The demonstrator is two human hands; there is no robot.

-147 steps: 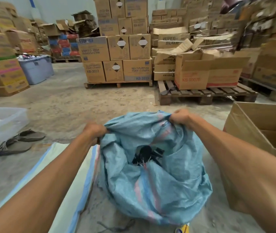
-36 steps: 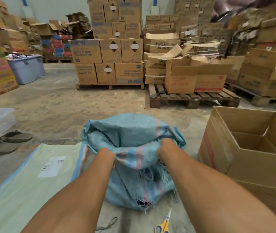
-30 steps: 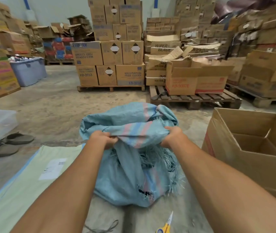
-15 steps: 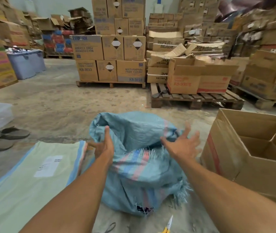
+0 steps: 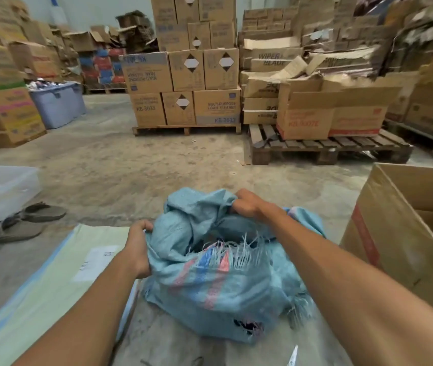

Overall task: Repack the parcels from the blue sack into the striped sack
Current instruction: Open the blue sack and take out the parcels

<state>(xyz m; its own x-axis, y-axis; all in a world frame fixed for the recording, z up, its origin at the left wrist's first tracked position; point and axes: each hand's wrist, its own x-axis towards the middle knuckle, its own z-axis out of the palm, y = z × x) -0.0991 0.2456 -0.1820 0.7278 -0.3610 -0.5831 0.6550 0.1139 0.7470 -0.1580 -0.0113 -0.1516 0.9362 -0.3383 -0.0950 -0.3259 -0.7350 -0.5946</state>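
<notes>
The blue woven sack [image 5: 218,283] sits crumpled on the concrete floor in front of me, with frayed threads at its mouth and a torn hole near its bottom. My left hand [image 5: 137,247] grips the sack's left rim. My right hand [image 5: 247,204] grips the far rim and holds it up. Something dark shows inside the mouth; no parcel is plainly seen. The striped sack [image 5: 41,294], pale green with blue edge stripes and a white label, lies flat on the floor to the left.
An open cardboard box [image 5: 405,233] stands close on the right. Scissors [image 5: 292,359] lie at the bottom edge. Sandals [image 5: 25,223] and a clear plastic bin [image 5: 1,188] are at the left. Pallets [image 5: 326,149] stacked with cartons stand across the floor.
Half a second ago both hands were open above the sack. Now both have closed on its rim, the left on the near left side, the right on the far edge.
</notes>
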